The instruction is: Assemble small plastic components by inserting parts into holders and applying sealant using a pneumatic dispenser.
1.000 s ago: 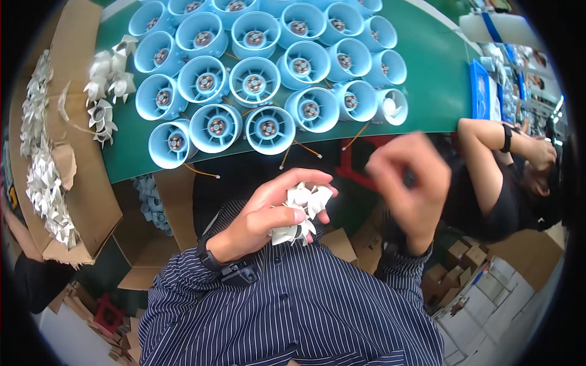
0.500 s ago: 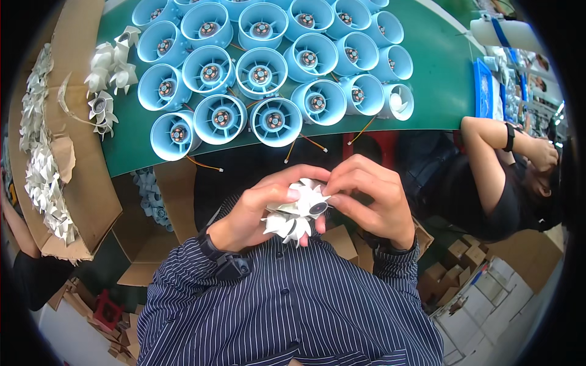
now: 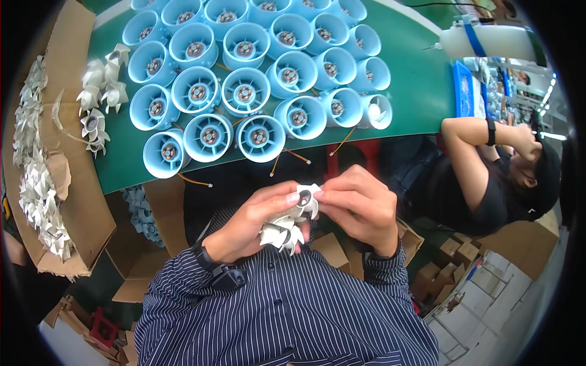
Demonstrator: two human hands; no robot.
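In front of my chest, my left hand (image 3: 241,226) is closed around a small cluster of white fan impellers (image 3: 282,235). The upper impeller (image 3: 310,194) stands out past my left thumb, its round hub opening facing up. My right hand (image 3: 363,204) pinches the right edge of that impeller between thumb and fingers. Just beyond my hands, rows of light blue round fan housings (image 3: 261,156) stand on the green table, with copper motor windings inside. At the right end of the front row, one housing holds a white impeller (image 3: 376,113).
On the left a cardboard box (image 3: 85,207) holds many white impellers (image 3: 43,201); several loose ones (image 3: 93,126) lie beside it. Below the table, another box (image 3: 137,262) contains blue parts (image 3: 143,216). Cables (image 3: 198,181) hang over the table edge. At right are a blue tray (image 3: 464,91) and a co-worker's arm (image 3: 467,137).
The upper impeller has turned, so its open hub shows instead of the dark round end. My right fingers have stayed at its edge. The whole view has shifted slightly.
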